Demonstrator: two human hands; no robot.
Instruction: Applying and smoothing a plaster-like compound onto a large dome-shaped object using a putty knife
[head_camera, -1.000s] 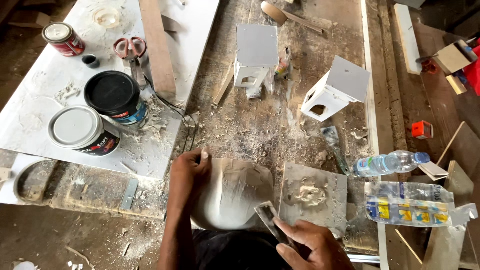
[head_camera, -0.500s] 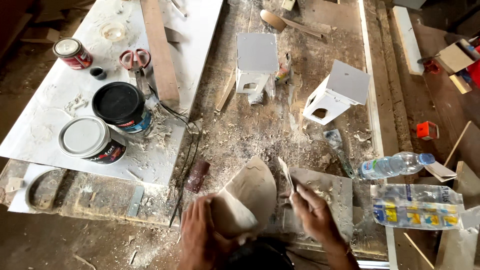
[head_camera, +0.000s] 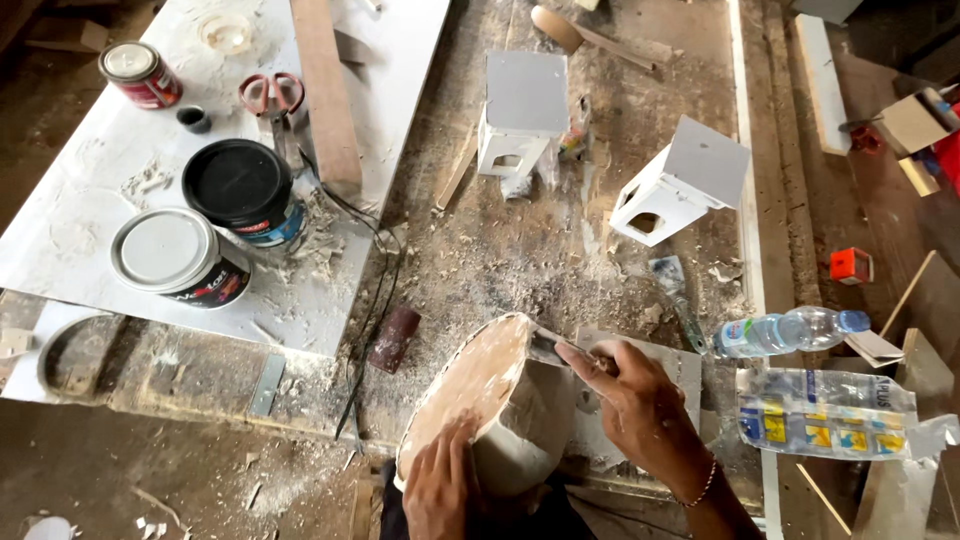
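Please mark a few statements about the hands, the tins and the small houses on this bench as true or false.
1. The right hand holds a scraper against the rounded grey piece. True.
2. The left hand rests on a tin. False: it steadies the rounded piece near its lower edge.
3. Two white houses stand on the bench. True.
4. The scissors have blue handles. False: red.
5. The plastic bottle stands upright. False: it lies on its side.
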